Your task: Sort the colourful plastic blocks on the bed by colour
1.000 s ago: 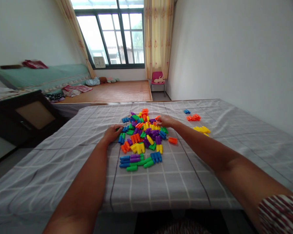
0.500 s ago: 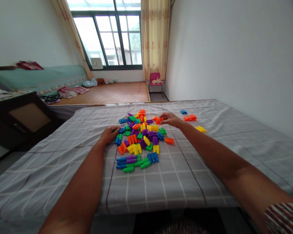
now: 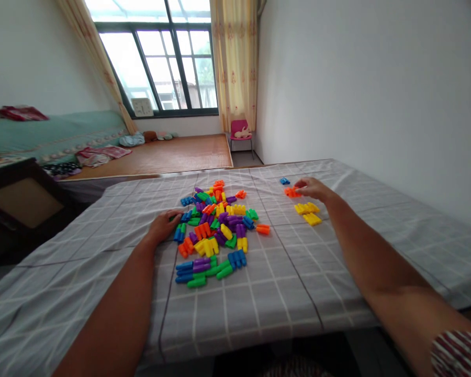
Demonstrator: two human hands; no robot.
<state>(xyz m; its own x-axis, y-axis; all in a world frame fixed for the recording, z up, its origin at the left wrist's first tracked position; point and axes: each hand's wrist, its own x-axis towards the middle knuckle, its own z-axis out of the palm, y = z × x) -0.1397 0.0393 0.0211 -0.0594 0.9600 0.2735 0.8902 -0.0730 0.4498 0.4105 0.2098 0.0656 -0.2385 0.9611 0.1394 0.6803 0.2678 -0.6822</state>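
A pile of small plastic pieces (image 3: 220, 220) in blue, green, purple, orange and yellow lies on the grey checked cloth (image 3: 275, 293). My left hand (image 3: 165, 225) rests at the pile's left edge, its fingertips beside blue pieces; whether it grips one is unclear. Off to the right, my right hand (image 3: 312, 188) has its thumb and fingers closed at the orange pieces (image 3: 291, 192). Just behind them sits a blue piece (image 3: 284, 181), and nearer to me are yellow pieces (image 3: 308, 213).
A white wall (image 3: 357, 94) runs along the right side. Beyond the table are a low wooden platform (image 3: 172, 152), a pink chair (image 3: 240, 127) and a window. A dark cabinet (image 3: 15, 193) stands at the left.
My right hand has moved right from the pile to the separate orange group, and orange pieces are gone from the pile's right edge. The view has shifted; my left hand stays by the pile.
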